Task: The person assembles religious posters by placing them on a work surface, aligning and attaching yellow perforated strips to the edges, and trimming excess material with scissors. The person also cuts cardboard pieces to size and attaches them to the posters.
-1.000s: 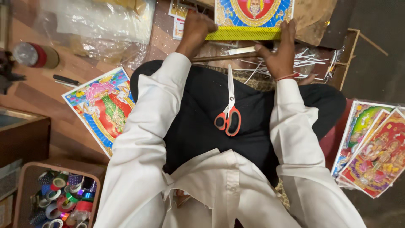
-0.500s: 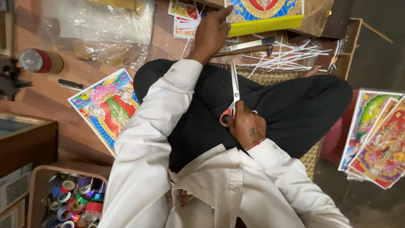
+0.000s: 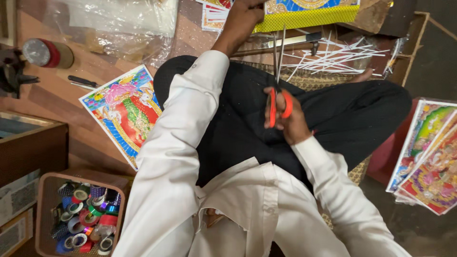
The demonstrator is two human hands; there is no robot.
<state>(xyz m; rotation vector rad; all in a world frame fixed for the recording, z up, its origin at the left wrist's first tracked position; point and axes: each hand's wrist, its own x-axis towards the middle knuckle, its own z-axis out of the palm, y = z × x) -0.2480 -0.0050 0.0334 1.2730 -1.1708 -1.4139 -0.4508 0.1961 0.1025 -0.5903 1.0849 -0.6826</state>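
I sit cross-legged in a white shirt and black trousers. My right hand [image 3: 291, 124] grips a pair of red-handled scissors [image 3: 278, 81] above my lap, blades slightly apart and pointing away from me. My left hand [image 3: 243, 16] reaches forward and presses on a colourful picture with a yellow dotted border [image 3: 309, 14] at the top of the view. Thin white paper strips [image 3: 340, 57] lie scattered just beyond my knees.
A bright printed picture [image 3: 124, 110] lies on the floor at my left. A box of coloured tape rolls [image 3: 83, 216] stands at lower left beside a dark wooden box [image 3: 33, 147]. More prints [image 3: 428, 157] are stacked at right. A red-capped jar [image 3: 45, 53] and plastic sheeting [image 3: 124, 21] lie at upper left.
My right hand left the picture, came back to my lap, took the scissors by their handles and lifted them. My left hand stayed on the picture.
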